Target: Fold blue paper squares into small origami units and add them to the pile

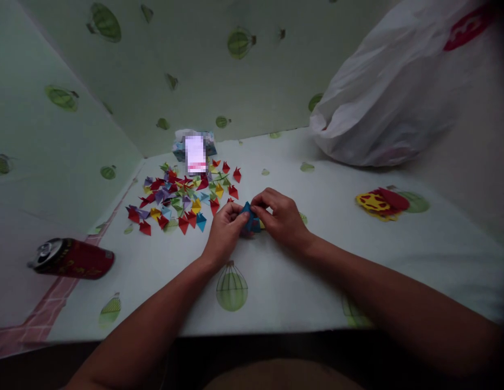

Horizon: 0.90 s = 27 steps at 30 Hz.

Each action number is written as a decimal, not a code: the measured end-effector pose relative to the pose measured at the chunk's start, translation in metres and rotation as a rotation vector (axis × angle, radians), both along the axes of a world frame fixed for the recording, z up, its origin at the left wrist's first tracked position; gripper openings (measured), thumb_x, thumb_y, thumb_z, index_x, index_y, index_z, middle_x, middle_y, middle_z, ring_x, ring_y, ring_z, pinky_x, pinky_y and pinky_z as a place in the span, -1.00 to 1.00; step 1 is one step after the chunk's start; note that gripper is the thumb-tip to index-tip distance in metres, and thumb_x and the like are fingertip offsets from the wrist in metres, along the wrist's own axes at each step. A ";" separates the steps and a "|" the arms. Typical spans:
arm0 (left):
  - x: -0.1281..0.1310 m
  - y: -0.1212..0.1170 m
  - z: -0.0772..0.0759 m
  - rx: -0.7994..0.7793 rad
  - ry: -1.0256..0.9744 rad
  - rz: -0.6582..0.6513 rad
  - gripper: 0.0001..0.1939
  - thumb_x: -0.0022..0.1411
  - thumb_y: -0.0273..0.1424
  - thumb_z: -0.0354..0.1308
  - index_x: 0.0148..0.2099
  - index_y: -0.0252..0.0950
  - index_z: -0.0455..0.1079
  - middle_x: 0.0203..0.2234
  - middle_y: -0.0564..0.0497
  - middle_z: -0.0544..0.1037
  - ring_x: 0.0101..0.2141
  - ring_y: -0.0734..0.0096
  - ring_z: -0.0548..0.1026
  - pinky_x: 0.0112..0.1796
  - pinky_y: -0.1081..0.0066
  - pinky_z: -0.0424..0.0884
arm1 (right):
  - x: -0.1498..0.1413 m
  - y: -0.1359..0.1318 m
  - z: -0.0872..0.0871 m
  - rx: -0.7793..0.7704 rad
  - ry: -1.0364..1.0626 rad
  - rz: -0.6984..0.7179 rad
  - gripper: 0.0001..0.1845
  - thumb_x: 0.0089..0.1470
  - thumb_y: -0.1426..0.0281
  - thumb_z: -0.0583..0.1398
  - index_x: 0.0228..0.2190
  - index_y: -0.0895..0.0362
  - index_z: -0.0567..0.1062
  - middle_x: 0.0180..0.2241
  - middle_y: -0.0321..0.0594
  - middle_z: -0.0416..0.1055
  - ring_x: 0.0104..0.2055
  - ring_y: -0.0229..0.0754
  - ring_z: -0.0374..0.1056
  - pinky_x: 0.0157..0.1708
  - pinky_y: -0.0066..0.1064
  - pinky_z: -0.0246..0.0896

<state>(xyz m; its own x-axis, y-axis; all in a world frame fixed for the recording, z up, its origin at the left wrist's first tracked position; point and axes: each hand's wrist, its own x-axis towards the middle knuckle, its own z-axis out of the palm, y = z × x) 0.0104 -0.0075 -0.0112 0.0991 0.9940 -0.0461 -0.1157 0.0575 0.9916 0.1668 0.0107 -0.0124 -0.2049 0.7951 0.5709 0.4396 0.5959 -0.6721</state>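
Note:
A small folded piece of blue paper (246, 215) is pinched in my left hand (226, 225), thumb on its near face. My right hand (278, 214) closes thumb and forefinger at the paper's right edge. Under the hands, part of a yellow and blue piece (258, 224) shows, mostly hidden. Left of my hands lies a pile of small folded paper birds (185, 197) in red, yellow, green, purple and blue. A blue paper bird (200, 221) lies at the pile's near edge, close to my left hand.
A lit phone (195, 153) leans against a tissue box (179, 146) behind the pile. The red drink can (75, 258) is at the left edge. Red and yellow cut-out shapes (380, 203) lie at right, before a large white plastic bag (382, 103).

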 end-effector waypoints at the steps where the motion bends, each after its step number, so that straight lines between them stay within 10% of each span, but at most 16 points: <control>1: 0.000 0.000 0.000 0.001 0.002 0.000 -0.71 0.08 -0.23 0.36 -0.33 -0.30 0.38 -0.49 0.05 0.51 -0.47 0.45 0.50 -0.49 0.45 0.53 | 0.000 0.000 0.000 0.006 -0.011 -0.002 -0.86 0.13 0.53 0.16 -0.45 0.09 0.37 -0.40 -0.22 0.36 -0.34 -0.16 0.29 -0.30 -0.32 0.16; 27: 0.001 -0.002 -0.002 -0.003 -0.013 0.005 -0.70 0.08 -0.23 0.38 -0.36 -0.31 0.37 -0.52 0.06 0.53 -0.50 0.46 0.52 -0.49 0.45 0.53 | -0.002 0.000 -0.001 0.012 -0.042 -0.001 -0.83 0.05 0.54 0.14 -0.46 0.07 0.24 -0.42 -0.23 0.29 -0.38 -0.16 0.22 -0.34 -0.31 0.10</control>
